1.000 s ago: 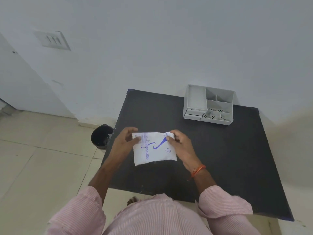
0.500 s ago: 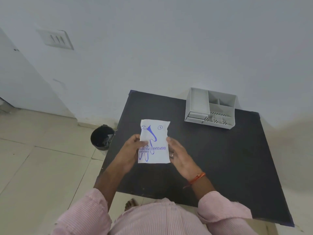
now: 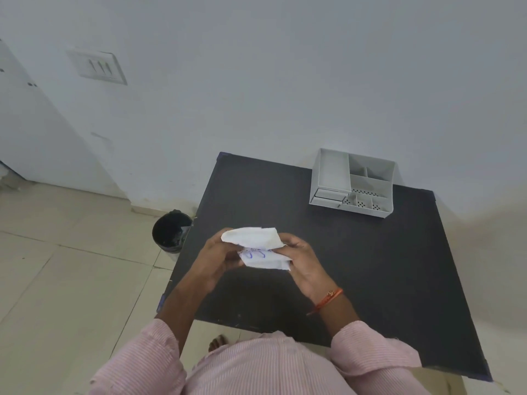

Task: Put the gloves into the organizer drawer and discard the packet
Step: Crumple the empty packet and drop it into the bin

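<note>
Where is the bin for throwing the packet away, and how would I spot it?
Find the black table standing against the white wall. Look down at the tiled floor beside its left edge, near the wall. There stands a small round black bin, open at the top, the only thing standing on the floor there and much darker than the pale tiles.

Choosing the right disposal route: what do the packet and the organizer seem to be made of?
The packet: thin white paper or film, matte, blue print; it creases softly between both hands. Which one is unclear. The organizer: probably rigid moulded plastic, light grey, with thin walls and perforated floors.
</note>
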